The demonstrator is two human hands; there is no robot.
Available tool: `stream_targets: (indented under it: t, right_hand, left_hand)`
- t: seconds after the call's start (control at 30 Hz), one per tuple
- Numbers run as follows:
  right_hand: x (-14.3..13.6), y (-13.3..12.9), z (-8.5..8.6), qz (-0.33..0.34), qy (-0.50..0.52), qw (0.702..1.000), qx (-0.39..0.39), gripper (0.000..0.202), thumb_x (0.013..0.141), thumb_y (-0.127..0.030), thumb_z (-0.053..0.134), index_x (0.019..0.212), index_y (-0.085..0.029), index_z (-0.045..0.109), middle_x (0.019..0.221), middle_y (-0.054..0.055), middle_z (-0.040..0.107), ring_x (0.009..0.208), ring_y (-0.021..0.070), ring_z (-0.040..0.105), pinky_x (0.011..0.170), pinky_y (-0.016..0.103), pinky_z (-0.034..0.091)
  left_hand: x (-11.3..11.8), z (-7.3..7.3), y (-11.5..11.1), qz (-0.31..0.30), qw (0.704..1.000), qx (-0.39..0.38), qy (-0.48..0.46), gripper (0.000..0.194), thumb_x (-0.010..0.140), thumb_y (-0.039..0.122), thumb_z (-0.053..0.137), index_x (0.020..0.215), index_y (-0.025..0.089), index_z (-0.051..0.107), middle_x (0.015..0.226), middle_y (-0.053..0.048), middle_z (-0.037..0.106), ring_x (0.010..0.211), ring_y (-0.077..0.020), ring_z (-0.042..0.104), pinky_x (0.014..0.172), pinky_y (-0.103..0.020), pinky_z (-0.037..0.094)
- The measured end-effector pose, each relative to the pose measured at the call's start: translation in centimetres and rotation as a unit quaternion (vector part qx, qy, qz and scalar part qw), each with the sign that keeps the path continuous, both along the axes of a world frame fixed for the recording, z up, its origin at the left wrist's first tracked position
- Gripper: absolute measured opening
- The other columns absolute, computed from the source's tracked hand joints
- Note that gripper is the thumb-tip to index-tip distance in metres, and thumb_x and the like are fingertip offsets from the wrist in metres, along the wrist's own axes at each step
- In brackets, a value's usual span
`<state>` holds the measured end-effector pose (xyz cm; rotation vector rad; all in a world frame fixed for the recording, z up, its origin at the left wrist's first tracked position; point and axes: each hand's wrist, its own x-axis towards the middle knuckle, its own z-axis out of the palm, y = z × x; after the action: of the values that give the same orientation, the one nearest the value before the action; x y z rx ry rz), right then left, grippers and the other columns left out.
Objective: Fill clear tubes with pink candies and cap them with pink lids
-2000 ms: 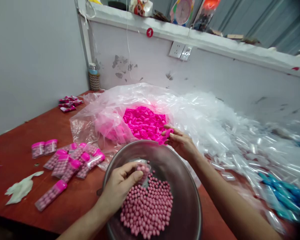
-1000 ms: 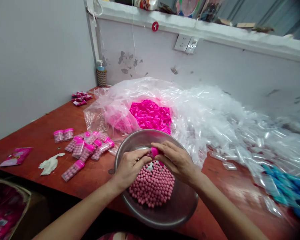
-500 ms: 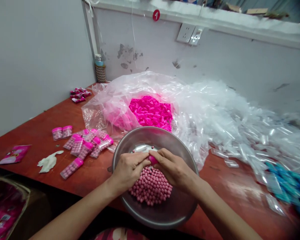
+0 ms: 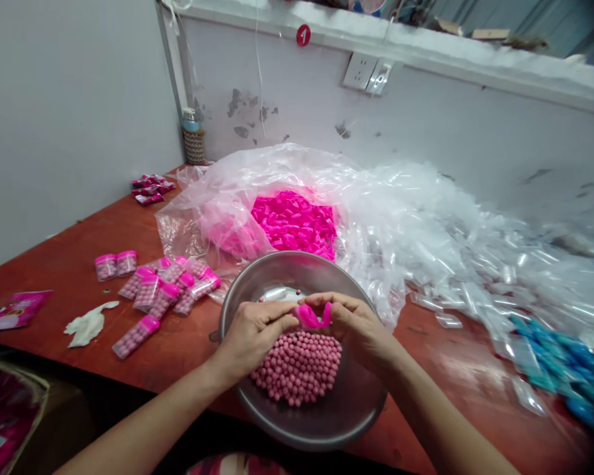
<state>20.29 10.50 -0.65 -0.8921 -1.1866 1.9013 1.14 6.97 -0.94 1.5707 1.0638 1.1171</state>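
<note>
Near the frame's centre, the right hand [image 4: 355, 324] is pinching a pink cap [image 4: 305, 318], and the left hand [image 4: 254, 332] is gripping its left end, hiding any more. If either pinch is slipping, it could be falling among pink beads [image 4: 297, 371] lying in the metal bowl [image 4: 359, 396].

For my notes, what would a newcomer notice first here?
Probably the bright pink caps heaped in clear plastic behind the metal bowl. Next, the pink beads in that bowl, with the left hand and right hand meeting above it at a single cap. Filled containers sit left, on the red table.
</note>
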Motion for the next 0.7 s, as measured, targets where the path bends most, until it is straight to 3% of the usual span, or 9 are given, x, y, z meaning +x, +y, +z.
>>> stream_targets:
  t: [0.13, 0.33, 0.43, 0.6, 0.7]
  right_hand:
    - [-0.8, -0.2, 0.6, 0.056, 0.004, 0.995, -0.082, 0.032, 0.070, -0.035, 0.072, 0.095, -0.015, 0.067, 0.090, 0.008, 0.067, 0.083, 0.0187, 0.063, 0.079, 0.038, 0.050]
    - [-1.5, -0.4, 0.3, 0.012, 0.011, 0.994, -0.105, 0.022, 0.063, -0.024, 0.077, 0.080, -0.013, 0.068, 0.074, 0.004, 0.066, 0.066, 0.0132, 0.062, 0.065, 0.027, 0.053]
    - [-2.0, -0.3, 0.1, 0.010, 0.021, 0.994, -0.110, 0.021, 0.064, -0.025, 0.076, 0.079, -0.013, 0.067, 0.076, 0.003, 0.066, 0.069, 0.0138, 0.063, 0.068, 0.029, 0.053]
    - [-1.9, 0.8, 0.5, 0.027, -0.003, 0.999, -0.035, 0.033, 0.073, -0.039, 0.068, 0.098, -0.018, 0.064, 0.097, 0.007, 0.065, 0.083, 0.0173, 0.063, 0.071, 0.033, 0.054]
    - [-0.3, 2.2, 1.3, -0.008, -0.052, 0.998, 0.035, 0.039, 0.074, -0.047, 0.065, 0.101, -0.020, 0.063, 0.107, 0.008, 0.061, 0.091, 0.0191, 0.062, 0.071, 0.032, 0.054]
  left_hand:
    - [0.1, -0.1, -0.3, -0.002, 0.999, 0.023, 0.035, 0.022, 0.085, 0.027, 0.053, 0.098, 0.022, 0.070, 0.083, -0.003, 0.070, 0.083, -0.0200, 0.064, 0.080, -0.027, 0.048]
    - [-0.2, -0.5, -0.2, 0.012, 0.992, 0.071, 0.100, 0.023, 0.084, 0.023, 0.055, 0.104, 0.026, 0.067, 0.088, -0.002, 0.071, 0.079, -0.0176, 0.065, 0.076, -0.025, 0.048]
    - [-0.1, -0.6, -0.1, 0.018, 0.992, 0.069, 0.100, 0.025, 0.084, 0.022, 0.055, 0.107, 0.026, 0.065, 0.097, -0.003, 0.070, 0.086, -0.0186, 0.065, 0.079, -0.026, 0.048]
    - [-0.2, 0.5, 0.3, 0.054, 0.998, 0.016, 0.039, 0.028, 0.085, 0.029, 0.053, 0.111, 0.026, 0.063, 0.107, -0.001, 0.067, 0.096, -0.0193, 0.062, 0.085, -0.026, 0.048]
    - [-2.7, 1.3, 1.1, 0.151, 0.988, 0.007, 0.033, 0.032, 0.082, 0.036, 0.058, 0.110, 0.024, 0.063, 0.106, 0.000, 0.067, 0.096, -0.0207, 0.062, 0.085, -0.027, 0.049]
